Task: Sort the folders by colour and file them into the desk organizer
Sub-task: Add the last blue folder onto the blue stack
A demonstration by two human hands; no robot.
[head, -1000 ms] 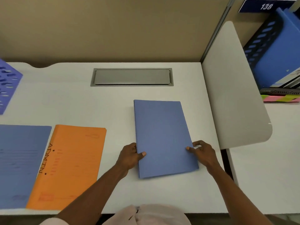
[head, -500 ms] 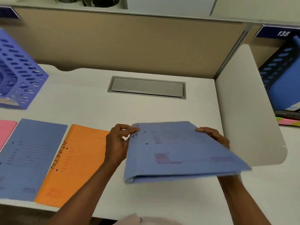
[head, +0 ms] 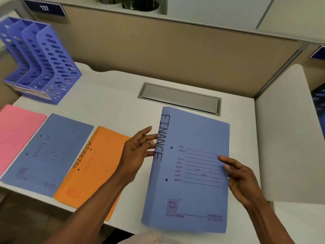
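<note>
Blue FINANCE folder (head: 191, 166) between two hands, just in front of the grey cable hatch (head: 179, 98).

Face up, spine to the left, near end past the edge of the white desk (head: 112, 110). Left hand (head: 139, 150) spread, straight fingertips against the spine. Right hand (head: 241, 175) at the opposite edge, one digit flat on the cover, the rest bent; under the folder or not, cannot tell. Left of the hatch and nearer: orange ADMIN folder (head: 93, 166), second blue folder (head: 47, 152), pink folder (head: 15, 134), side by side. Far left of the hatch, purple desk organizer (head: 40, 62), upright.
</note>
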